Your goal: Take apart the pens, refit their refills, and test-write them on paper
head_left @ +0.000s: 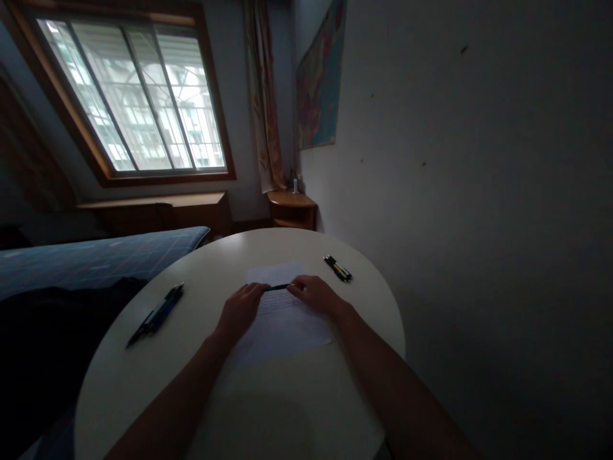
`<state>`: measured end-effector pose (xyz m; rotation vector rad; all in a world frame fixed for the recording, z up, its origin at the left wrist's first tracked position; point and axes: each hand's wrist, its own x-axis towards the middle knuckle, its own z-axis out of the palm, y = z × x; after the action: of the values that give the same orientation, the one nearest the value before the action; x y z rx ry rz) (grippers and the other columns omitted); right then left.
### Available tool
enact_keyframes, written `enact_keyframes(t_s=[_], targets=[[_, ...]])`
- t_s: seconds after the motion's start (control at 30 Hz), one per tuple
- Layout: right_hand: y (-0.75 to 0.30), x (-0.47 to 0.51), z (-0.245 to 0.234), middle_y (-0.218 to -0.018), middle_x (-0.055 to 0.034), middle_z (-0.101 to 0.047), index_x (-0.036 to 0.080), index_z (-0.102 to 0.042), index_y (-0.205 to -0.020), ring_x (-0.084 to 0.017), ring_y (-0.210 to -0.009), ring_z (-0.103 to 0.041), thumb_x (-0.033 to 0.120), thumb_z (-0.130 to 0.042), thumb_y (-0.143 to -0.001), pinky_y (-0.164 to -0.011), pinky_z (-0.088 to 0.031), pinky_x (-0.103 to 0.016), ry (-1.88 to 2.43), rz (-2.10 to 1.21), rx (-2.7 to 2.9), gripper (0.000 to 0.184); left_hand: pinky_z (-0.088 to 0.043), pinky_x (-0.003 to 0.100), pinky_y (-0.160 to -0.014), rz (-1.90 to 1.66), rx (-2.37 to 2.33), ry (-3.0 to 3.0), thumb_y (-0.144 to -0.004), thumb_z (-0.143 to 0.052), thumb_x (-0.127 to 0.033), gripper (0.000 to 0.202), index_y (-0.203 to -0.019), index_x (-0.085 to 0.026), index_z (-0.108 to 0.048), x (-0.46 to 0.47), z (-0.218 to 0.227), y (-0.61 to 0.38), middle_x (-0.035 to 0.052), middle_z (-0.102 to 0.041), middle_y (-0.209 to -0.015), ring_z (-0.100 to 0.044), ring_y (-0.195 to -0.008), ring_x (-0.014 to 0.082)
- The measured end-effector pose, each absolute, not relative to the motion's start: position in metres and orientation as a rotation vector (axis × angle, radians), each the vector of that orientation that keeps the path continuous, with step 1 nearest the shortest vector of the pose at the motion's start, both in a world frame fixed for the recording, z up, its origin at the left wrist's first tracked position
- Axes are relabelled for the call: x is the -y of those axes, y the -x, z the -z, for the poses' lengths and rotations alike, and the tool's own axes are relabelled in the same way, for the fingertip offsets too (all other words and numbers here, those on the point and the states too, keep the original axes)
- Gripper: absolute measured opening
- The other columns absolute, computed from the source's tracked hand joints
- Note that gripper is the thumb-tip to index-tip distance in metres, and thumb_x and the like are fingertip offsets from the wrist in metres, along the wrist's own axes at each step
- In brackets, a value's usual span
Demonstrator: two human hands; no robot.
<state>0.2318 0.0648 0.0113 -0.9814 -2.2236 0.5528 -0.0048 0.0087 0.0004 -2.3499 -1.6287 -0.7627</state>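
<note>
A dark pen [276,288] is held level between my two hands, above a sheet of paper [287,332] with lines of writing. The fingers of my left hand [243,308] close on the pen's left end. At its right end, my right hand [313,294] pinches it between thumb and fingers. Several dark pens [157,315] lie bunched on the table left of my left hand. A smaller group of pens [338,268], black with yellow and white parts, rests beyond my right hand.
The round white table [306,399] stands close to a bare wall [469,243] on the right. A bed with a blue checked cover [105,255] and dark cloth [62,338] are at its left. A corner cabinet [293,201] and a desk [191,201] stand behind, under a window [138,96].
</note>
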Motion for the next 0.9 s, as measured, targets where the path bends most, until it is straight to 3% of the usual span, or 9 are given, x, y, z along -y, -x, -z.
enact_keyframes(t_s=[0.1,0.23,0.43,0.63,0.9], targets=[[-0.2323,-0.0665,-0.0117,-0.086,-0.0025,-0.068,0.019,-0.066,-0.102,-0.014,-0.075,-0.061,0.034,-0.065,-0.085,-0.069,-0.044,-0.024,0.892,-0.503,2.174,0.022,-0.051,0.029,-0.088,0.744,1.677,2.322,-0.093,-0.044,-0.014,0.031,-0.116,-0.024,-0.062,-0.0078,-0.0015,0.0056,0.0055,-0.068,-0.113,-0.064,-0.101,0.0188],[-0.2309,-0.0700,-0.0093,-0.087,-0.0027,-0.068,0.019,-0.067,-0.094,-0.013,-0.078,-0.060,0.028,-0.060,-0.090,-0.072,-0.043,-0.024,0.862,-0.469,2.161,0.012,-0.052,0.030,-0.086,0.745,1.667,2.309,-0.094,-0.044,-0.014,0.031,-0.117,-0.024,-0.062,-0.0088,0.0004,0.0082,0.0053,-0.068,-0.112,-0.064,-0.101,0.0192],[-0.2300,-0.0693,-0.0092,-0.076,-0.0031,-0.067,0.016,-0.068,-0.080,-0.013,-0.068,-0.056,0.035,-0.051,-0.096,-0.066,-0.038,-0.024,0.982,-0.454,2.217,0.030,-0.052,0.029,-0.084,0.808,1.540,2.330,-0.093,-0.045,-0.015,0.029,-0.113,-0.024,-0.063,-0.0106,0.0034,0.0092,0.0047,-0.070,-0.107,-0.065,-0.097,0.0188],[-0.2304,-0.0684,-0.0099,-0.088,-0.0036,-0.069,0.018,-0.068,-0.097,-0.013,-0.076,-0.059,0.032,-0.059,-0.091,-0.070,-0.041,-0.024,0.885,-0.470,2.184,0.018,-0.053,0.029,-0.083,0.821,1.569,2.308,-0.093,-0.044,-0.016,0.029,-0.113,-0.024,-0.063,-0.0101,0.0018,0.0096,0.0049,-0.070,-0.107,-0.066,-0.097,0.0194],[-0.2294,-0.0694,-0.0089,-0.082,-0.0041,-0.067,0.017,-0.069,-0.084,-0.013,-0.074,-0.057,0.034,-0.050,-0.096,-0.069,-0.040,-0.025,0.939,-0.415,2.247,0.028,-0.053,0.029,-0.084,0.841,1.544,2.321,-0.093,-0.045,-0.017,0.029,-0.114,-0.025,-0.064,-0.0124,0.0047,0.0101,0.0049,-0.070,-0.108,-0.065,-0.097,0.0193]])
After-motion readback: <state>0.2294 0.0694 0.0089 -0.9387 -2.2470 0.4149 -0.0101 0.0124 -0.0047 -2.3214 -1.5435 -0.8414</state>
